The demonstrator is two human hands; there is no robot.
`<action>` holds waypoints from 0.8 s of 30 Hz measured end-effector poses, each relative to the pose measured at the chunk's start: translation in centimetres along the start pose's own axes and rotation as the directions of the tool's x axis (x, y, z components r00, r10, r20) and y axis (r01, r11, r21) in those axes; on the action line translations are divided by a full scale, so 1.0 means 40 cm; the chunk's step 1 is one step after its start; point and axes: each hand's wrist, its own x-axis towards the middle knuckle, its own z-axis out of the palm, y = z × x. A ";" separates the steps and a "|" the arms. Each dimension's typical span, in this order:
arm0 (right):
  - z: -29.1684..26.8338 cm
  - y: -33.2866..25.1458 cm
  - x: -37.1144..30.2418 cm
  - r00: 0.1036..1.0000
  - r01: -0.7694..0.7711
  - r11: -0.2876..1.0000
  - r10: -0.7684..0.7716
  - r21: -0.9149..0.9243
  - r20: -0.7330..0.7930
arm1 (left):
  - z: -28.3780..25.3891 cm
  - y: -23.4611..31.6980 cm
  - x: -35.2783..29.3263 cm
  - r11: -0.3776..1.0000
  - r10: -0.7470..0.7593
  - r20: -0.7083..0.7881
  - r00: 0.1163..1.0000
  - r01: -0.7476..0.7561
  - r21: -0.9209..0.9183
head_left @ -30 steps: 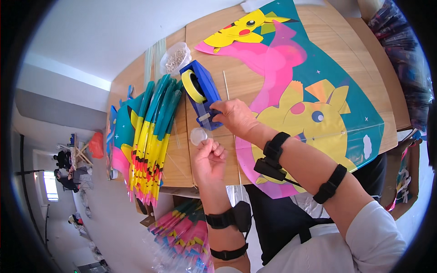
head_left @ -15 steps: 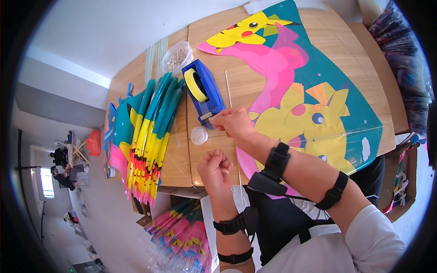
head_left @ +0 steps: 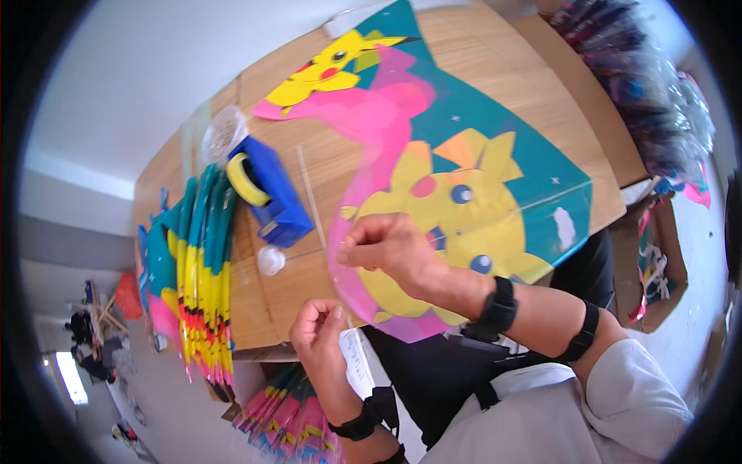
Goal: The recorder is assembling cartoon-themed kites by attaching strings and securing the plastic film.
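Observation:
My right hand hovers over the lower left part of a large printed sheet, teal and pink with yellow cartoon figures. Its thumb and fingertips are pinched together; anything between them is too small or blurred to make out. At the table's near edge my left hand is closed with curled fingers, and what it may hold cannot be seen. Left of my right hand stands a blue tape dispenser with a yellow roll of tape. A thin pale rod lies between dispenser and sheet.
Folded teal, yellow and pink bundles lie at the table's left. A clear tub of small pieces and a small white round thing are near the dispenser. More bundles sit below the table. A cardboard box stands right.
My right hand has left the dispenser's cutting edge and moved over the sheet, still pinched. My left hand is lower, nearer the table's edge. The whole view has shifted.

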 end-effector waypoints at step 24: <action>-0.559 0.001 -0.238 0.659 0.019 0.525 -0.647 -0.851 -0.384 | 0.553 -0.076 0.073 0.901 -0.059 0.473 0.879 -0.157 0.405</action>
